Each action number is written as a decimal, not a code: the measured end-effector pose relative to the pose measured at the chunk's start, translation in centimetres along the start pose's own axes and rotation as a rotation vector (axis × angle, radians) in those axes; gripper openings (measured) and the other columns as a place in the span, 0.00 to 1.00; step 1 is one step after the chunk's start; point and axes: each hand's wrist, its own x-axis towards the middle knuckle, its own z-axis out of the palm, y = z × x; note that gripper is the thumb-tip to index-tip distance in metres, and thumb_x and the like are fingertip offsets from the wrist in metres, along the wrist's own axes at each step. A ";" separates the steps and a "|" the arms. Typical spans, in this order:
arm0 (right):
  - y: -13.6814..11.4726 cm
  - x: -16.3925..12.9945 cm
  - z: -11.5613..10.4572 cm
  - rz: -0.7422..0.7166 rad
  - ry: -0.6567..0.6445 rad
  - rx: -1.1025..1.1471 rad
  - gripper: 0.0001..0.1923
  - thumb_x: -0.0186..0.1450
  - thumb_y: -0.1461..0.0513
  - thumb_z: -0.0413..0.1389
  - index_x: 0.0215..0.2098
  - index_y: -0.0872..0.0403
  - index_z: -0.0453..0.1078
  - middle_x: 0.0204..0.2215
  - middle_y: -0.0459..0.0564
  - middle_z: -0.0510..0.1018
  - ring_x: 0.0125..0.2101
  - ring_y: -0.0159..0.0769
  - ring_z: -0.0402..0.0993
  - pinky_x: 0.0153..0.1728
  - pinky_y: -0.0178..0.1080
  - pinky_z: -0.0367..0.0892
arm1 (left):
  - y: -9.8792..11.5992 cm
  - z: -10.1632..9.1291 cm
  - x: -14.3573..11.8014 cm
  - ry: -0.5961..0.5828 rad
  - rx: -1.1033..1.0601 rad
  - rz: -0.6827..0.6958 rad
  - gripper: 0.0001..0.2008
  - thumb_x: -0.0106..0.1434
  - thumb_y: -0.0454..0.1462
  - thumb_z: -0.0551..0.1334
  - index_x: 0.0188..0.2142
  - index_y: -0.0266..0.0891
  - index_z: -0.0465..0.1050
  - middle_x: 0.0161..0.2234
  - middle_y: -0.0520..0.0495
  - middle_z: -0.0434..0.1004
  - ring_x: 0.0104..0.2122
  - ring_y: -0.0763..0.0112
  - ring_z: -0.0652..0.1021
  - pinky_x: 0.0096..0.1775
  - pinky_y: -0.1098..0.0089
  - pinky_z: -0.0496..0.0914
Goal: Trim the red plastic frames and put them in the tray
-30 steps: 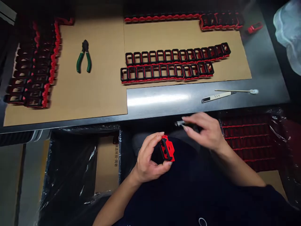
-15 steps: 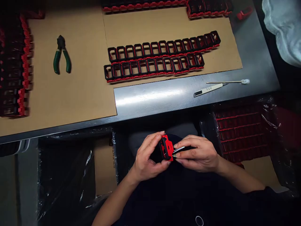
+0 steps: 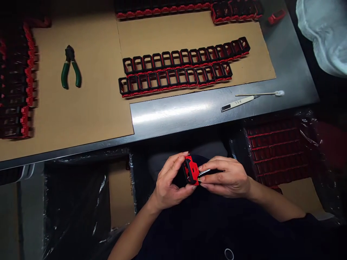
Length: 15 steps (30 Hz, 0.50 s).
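Between the fingertips and thumb of my left hand (image 3: 169, 180) is a small red-and-black plastic housing (image 3: 193, 169), tilted on its side above my lap. My right hand (image 3: 226, 177) pinches a pair of slim metal tweezers (image 3: 205, 172), whose tips meet the red face of the housing. A small greenish bit shows beside the right fingertips, too small to name. Most of the tweezers is hidden by the fingers. Two rows of similar black-and-red housings (image 3: 173, 77) stand on the cardboard (image 3: 94, 108) beyond my hands.
Green-handled pliers (image 3: 71, 68) lie on the cardboard. A craft knife (image 3: 238, 103) and a cotton swab (image 3: 258, 94) rest on the metal table (image 3: 168, 115). More housings (image 3: 25, 83) line the left side. At lower right, a plastic-lined box (image 3: 276, 155) holds rows of them.
Both hands keep their hold, with the right hand shifted very slightly left toward the housing. The table scene has moved slightly left and down in view.
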 end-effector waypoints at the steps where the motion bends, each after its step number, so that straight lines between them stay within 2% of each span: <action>1: -0.1 0.0 -0.1 0.000 -0.010 -0.005 0.02 0.67 0.64 0.63 0.37 0.54 0.78 0.39 0.54 0.84 0.34 0.35 0.81 0.35 0.37 0.78 | 0.0 0.0 0.0 0.001 -0.001 -0.001 0.39 0.63 0.40 0.69 0.69 0.44 0.54 0.57 0.33 0.73 0.54 0.54 0.77 0.50 0.51 0.77; 6: -0.4 0.0 -0.5 0.019 -0.067 -0.005 0.04 0.68 0.65 0.62 0.41 0.56 0.78 0.40 0.55 0.84 0.38 0.37 0.82 0.39 0.37 0.80 | -0.1 -0.1 -0.4 -0.006 -0.029 0.012 0.39 0.63 0.42 0.69 0.69 0.44 0.54 0.56 0.33 0.73 0.55 0.54 0.76 0.50 0.50 0.77; 15: -0.8 0.3 -0.6 -0.008 -0.108 0.000 0.05 0.70 0.67 0.59 0.42 0.56 0.76 0.38 0.53 0.84 0.38 0.35 0.81 0.40 0.37 0.80 | -0.2 -0.2 -0.5 -0.022 -0.031 0.000 0.40 0.62 0.46 0.69 0.69 0.44 0.56 0.57 0.33 0.74 0.58 0.51 0.75 0.56 0.43 0.73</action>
